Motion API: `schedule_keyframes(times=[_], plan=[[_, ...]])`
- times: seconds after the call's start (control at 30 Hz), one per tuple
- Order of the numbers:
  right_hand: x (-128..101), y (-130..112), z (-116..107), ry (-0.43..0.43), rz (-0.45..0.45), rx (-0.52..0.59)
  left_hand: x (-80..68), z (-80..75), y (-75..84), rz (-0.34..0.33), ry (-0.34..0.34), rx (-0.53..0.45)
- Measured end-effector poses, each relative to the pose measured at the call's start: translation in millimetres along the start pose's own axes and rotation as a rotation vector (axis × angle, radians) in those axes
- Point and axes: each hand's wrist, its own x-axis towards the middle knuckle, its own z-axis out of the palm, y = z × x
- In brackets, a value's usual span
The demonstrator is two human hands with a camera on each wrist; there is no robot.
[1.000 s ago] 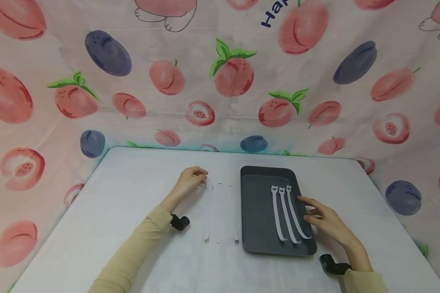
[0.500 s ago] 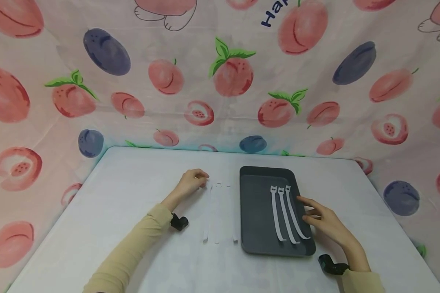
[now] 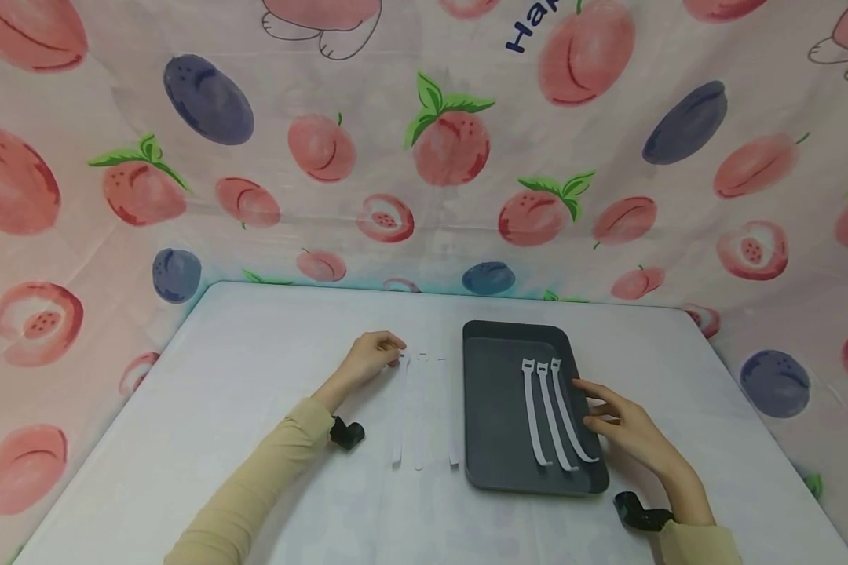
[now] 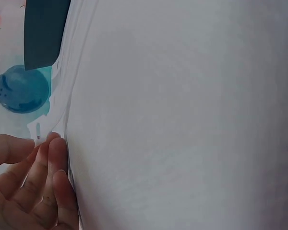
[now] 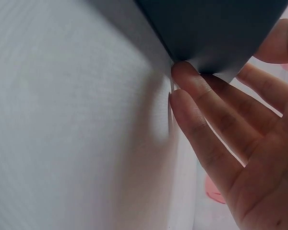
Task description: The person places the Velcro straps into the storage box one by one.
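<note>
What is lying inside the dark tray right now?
Three white straps lie side by side in the tray. The right hand rests at its right edge, hiding part of the rim there.

Only 1 piece of writing can be read: dark blue letters "Ha" on the fruit-printed cloth backdrop (image 3: 424, 157), at about 12 o'clock in the head view, cut off by the top edge of the picture. The letters (image 3: 530, 25) run upward at a slant, between a large peach print to their right and a cartoon figure's feet to their left. A 3rd letter begins at the edge but is cropped too far to tell. Neither wrist view shows any text, label, number or sign.
</note>
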Motion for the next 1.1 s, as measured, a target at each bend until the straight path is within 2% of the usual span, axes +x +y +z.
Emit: schedule_keyframes(times=[0.57,1.1], plan=[[2,0,2,-0.006,0.013,0.004,-2.7,0.3,-0.1,0.030,-0.013,0.002],[2,2,1,-0.014,0.021,-0.013,-11.9,-1.6,11.5,0.083,-0.008,0.016]])
